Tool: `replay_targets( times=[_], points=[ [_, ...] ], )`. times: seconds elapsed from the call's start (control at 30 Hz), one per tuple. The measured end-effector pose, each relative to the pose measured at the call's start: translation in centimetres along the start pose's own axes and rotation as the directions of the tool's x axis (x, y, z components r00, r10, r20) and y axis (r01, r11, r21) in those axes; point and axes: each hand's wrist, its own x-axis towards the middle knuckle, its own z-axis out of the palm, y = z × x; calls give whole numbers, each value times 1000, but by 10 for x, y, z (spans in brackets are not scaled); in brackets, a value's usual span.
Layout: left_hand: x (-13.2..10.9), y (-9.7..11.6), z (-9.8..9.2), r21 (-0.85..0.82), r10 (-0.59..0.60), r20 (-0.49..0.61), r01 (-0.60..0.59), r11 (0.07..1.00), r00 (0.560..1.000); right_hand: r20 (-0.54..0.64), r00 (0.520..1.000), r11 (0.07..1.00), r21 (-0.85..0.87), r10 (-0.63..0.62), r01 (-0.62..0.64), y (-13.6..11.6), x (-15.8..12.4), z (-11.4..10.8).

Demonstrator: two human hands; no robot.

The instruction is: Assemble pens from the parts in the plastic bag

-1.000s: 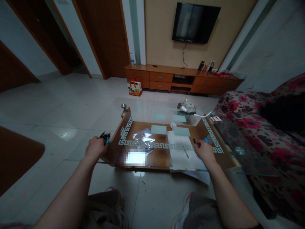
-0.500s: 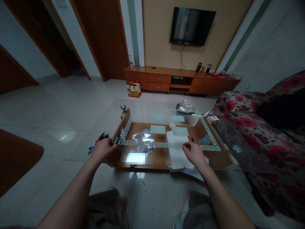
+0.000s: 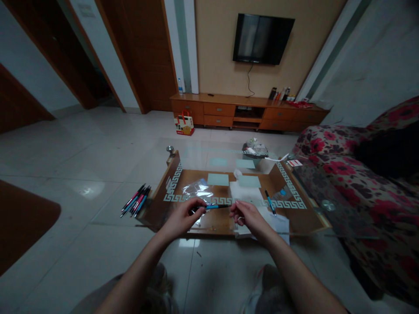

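A bunch of pens (image 3: 135, 204) lies well to the left of the left hand (image 3: 181, 218), close to the side edge of the glass table (image 3: 154, 216). The left hand pinches one end of a blue pen (image 3: 216, 206) and holds it flat between both hands. The right hand (image 3: 248, 214) has curled fingers at the pen's other end; I cannot tell if it grips.

I think it works best to keep the pen level and low over the glass, with a soft pinch, so nothing rolls off.

One more pen (image 3: 270, 202) lies just right of the right hand, on white paper (image 3: 245, 194). The table's front edge is right under the wrists. A plastic bag (image 3: 196, 190) sits just past the left hand, so free room is small there. The floor on the left is open.
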Motion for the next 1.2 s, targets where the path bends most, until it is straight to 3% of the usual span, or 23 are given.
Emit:
replay_targets(
  times=[0.17, 0.3, 0.77, 1.2],
  points=[
    [6, 5, 10, -45, 4, 8, -4, 999, 1000, -79, 997, 998, -49, 24, -28, -4, 3, -4],
    [6, 6, 13, -41, 5, 6, -4, 999, 1000, -62, 997, 999, -13, 45, -45, -5, 0, -5],
    [4, 12, 16, -62, 7, -50, -10, 998, 999, -60, 997, 988, -149, -39, 30, -1, -2, -1],
    [7, 4, 17, -132, -66, -40, 61, 989, 997, -68, 990, 970, -217, -126, 109, 2, -1, -4]
  ],
)
